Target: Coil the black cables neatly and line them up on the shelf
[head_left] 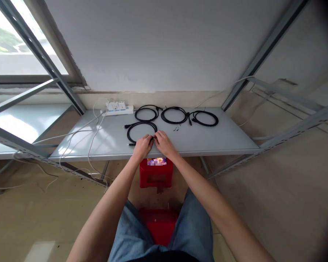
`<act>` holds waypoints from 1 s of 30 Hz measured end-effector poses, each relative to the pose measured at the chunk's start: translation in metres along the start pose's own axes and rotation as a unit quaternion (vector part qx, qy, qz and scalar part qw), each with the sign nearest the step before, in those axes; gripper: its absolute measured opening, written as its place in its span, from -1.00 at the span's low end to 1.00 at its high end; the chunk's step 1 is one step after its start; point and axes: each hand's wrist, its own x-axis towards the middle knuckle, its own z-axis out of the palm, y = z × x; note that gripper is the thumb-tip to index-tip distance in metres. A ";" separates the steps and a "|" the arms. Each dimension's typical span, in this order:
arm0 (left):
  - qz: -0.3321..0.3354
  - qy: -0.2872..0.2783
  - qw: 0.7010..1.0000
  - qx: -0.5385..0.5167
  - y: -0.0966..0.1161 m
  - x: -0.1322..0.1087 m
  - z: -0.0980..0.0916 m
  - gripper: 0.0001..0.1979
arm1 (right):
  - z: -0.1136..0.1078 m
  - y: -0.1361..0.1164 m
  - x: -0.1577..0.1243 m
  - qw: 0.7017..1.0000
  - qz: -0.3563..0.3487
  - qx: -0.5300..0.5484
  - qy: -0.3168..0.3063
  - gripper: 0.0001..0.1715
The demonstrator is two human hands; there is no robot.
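A coiled black cable (142,123) lies near the front edge of the grey shelf, its plug ends pointing left. My left hand (143,145) is closed at the coil's near right side, fingers pinched on the cable. Right beside it, my right hand (164,143) pinches the same spot, fingertips almost touching the left ones. A short dark strand shows between the fingertips; I cannot make out what it is. Behind lie three more black coils: a left one (136,113), a middle one (173,122) and a right one (207,124).
A small bent black tie (176,128) lies on the grey shelf (207,142). At the back left stands a white power strip (118,112) with adapters; white cords (91,140) hang over the front edge. Metal posts flank the shelf. Below is a red stool (155,176) with a lit screen (156,161).
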 end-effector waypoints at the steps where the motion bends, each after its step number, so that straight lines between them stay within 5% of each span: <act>1: 0.000 -0.001 1.000 0.001 0.000 0.000 0.000 -0.74 | 0.000 0.000 0.000 1.000 -0.002 -0.007 -0.002 -0.80; 12: -0.016 -0.014 1.000 0.009 0.001 0.002 0.000 -0.76 | -0.001 -0.008 0.001 0.997 0.036 -0.068 -0.027 -0.77; 20: -0.006 -0.008 1.000 0.024 0.001 0.001 0.000 -0.76 | -0.012 -0.028 0.026 0.965 0.246 -0.020 -0.083 -0.77; 25: -0.016 -0.013 1.000 0.013 0.001 0.002 -0.001 -0.76 | -0.022 -0.028 0.047 0.894 0.401 0.165 -0.114 -0.77; 30: -0.023 -0.018 1.000 0.008 0.001 0.002 0.000 -0.78 | -0.030 -0.023 0.055 0.738 0.550 0.368 -0.134 -0.85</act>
